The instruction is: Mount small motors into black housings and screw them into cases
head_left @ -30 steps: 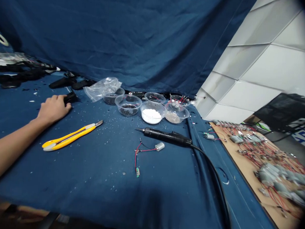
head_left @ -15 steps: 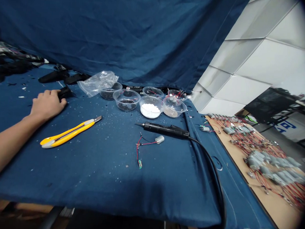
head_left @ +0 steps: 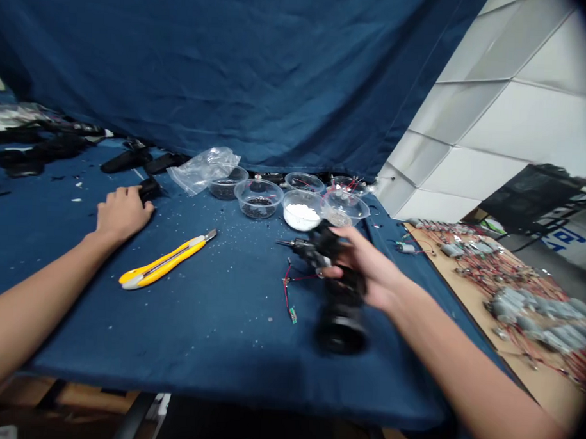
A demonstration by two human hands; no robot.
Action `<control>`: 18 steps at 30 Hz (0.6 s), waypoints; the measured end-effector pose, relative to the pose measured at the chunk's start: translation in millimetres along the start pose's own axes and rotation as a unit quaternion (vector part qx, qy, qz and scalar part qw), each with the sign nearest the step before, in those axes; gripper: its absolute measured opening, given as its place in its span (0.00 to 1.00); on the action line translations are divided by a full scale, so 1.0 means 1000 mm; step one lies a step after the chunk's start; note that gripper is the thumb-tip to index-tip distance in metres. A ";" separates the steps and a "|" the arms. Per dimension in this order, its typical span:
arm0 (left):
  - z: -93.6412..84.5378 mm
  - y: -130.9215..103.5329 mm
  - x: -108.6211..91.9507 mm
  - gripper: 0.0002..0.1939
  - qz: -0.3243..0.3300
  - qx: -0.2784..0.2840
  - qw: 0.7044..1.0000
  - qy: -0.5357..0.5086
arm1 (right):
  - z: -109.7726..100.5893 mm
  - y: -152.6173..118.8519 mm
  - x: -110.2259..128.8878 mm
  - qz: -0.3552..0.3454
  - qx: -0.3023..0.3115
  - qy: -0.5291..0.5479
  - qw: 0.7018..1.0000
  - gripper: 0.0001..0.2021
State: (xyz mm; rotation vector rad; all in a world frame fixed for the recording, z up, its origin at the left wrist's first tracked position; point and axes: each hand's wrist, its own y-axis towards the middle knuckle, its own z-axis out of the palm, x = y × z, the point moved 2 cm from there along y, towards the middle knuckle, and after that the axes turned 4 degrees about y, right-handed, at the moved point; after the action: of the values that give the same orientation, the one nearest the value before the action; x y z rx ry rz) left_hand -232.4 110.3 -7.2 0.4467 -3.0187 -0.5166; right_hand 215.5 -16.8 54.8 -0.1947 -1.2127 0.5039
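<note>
Right of the yellow cutter (head_left: 170, 261), the grip of the right hand (head_left: 363, 265) is wrapped around a blurred black device (head_left: 341, 304), probably for balance. Beyond the cutter on the bench (head_left: 212, 325), the left hand's (head_left: 123, 215) fingers curl around a black part (head_left: 150, 189), perhaps steadying it.

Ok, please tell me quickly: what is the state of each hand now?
Left hand: fingers against a small black part; whether gripping cannot be told.
Right hand: closed around a black object, blurred.
</note>
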 end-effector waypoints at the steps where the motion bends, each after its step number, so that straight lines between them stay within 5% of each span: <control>1: 0.001 -0.002 -0.001 0.29 -0.001 -0.006 1.000 0.001 | 0.012 0.016 -0.003 0.003 -0.003 0.016 1.000 0.15; 5: 0.002 -0.010 -0.010 0.28 0.002 -0.057 0.998 0.011 | 0.047 0.080 -0.020 -0.105 -0.059 -0.126 0.985 0.15; 11: -0.031 -0.035 -0.060 0.24 0.153 -0.148 0.973 -0.086 | 0.043 0.103 -0.037 -0.334 -0.115 -0.370 0.859 0.14; 15: -0.042 -0.059 -0.103 0.23 0.292 -0.046 0.936 -0.192 | 0.050 0.100 -0.037 -0.356 -0.005 -0.459 0.814 0.17; 18: -0.031 -0.062 -0.121 0.26 0.303 0.010 0.933 -0.194 | 0.058 0.092 -0.037 -0.370 0.073 -0.485 0.789 0.24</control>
State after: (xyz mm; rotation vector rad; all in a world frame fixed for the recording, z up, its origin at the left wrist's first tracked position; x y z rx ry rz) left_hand -97.1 79.0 1.5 -0.6586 -3.2652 -0.5695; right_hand 128.1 39.1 7.0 0.7638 -2.0907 -0.0535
